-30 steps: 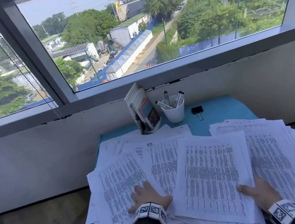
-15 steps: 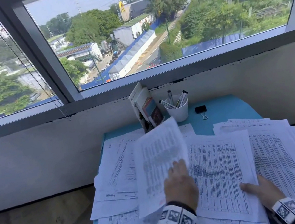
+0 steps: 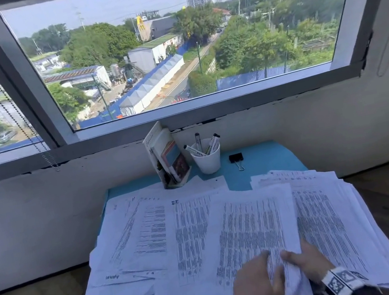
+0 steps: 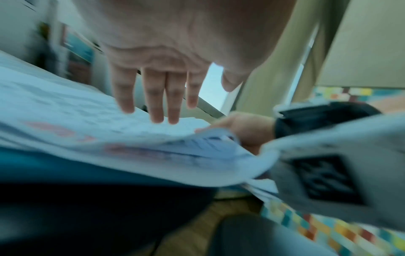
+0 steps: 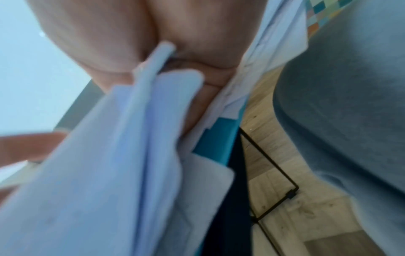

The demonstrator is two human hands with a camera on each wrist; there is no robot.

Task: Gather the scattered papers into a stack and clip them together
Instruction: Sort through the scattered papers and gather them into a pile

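Printed white papers (image 3: 151, 233) lie spread over a blue table (image 3: 263, 158), with another heap (image 3: 330, 214) at the right. At the near edge my right hand (image 3: 305, 261) grips the lower edge of a middle bundle of sheets (image 3: 252, 228), thumb on top. The right wrist view shows that bundle (image 5: 122, 155) bent and pinched against the palm (image 5: 105, 43). My left hand (image 3: 257, 282) lies on the same bundle with its fingers (image 4: 157, 97) straight, touching the top sheet (image 4: 87, 121). A black binder clip (image 3: 236, 158) sits at the back of the table, away from both hands.
A white cup of markers (image 3: 207, 158) and a stand of booklets (image 3: 168, 159) are at the back by the wall under the window. Sheets overhang the table's left, right and near edges. Wooden floor lies on either side.
My left hand picked up a sheet from the left, swept it rightward and laid it on the middle bundle. My right hand kept its hold and now meets the left hand.
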